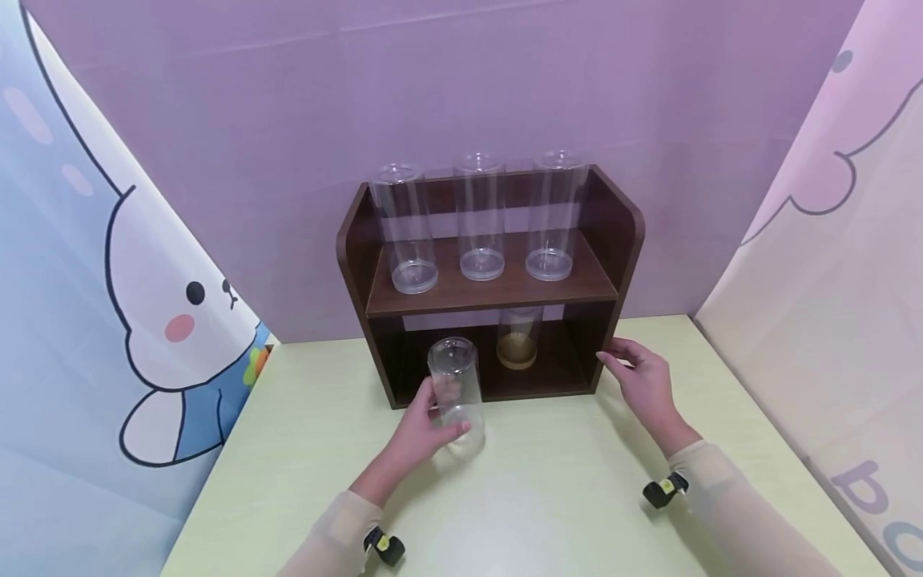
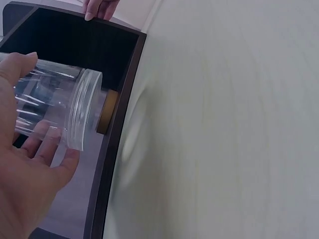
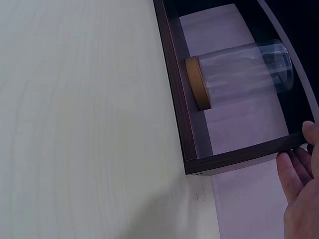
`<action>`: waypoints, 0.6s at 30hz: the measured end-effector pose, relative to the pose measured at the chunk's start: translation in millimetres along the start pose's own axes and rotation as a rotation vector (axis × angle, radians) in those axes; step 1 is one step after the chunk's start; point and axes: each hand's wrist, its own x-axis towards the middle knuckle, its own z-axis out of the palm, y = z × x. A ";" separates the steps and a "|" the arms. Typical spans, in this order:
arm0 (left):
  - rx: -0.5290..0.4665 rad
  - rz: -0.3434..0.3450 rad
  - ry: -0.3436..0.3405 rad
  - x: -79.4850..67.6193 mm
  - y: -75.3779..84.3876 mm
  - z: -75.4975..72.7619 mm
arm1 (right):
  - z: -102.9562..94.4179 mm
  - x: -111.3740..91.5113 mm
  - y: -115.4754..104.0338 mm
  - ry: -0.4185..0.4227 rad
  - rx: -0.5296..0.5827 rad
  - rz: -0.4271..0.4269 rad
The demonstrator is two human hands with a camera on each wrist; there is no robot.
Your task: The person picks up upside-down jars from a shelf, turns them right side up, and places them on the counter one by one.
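The left hand grips a transparent cylindrical jar above a pale, grained tabletop, before a dark-brown two-tier shelf; the right hand, well apart from that jar, pinches the shelf's side panel. On its tiers, ahead of the hands, three clear jars stand above, one tan-ended jar below.

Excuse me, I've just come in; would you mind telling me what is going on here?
A person's left hand holds a clear container in front of the lower tier of a dark brown shelf unit, while the right hand grips its right side panel. Three clear containers stand upright on the upper tier, and a brown-based container stands on the lower tier.
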 end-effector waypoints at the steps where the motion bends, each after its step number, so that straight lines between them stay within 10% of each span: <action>1: -0.005 0.001 -0.005 -1.0 0.5 -0.8 | 0.1 0.1 -0.1 0.000 0.002 0.000; 18: 0.005 -0.002 0.003 -3.2 -3.2 -3.4 | 6.5 -29.0 -31.4 0.049 0.115 0.053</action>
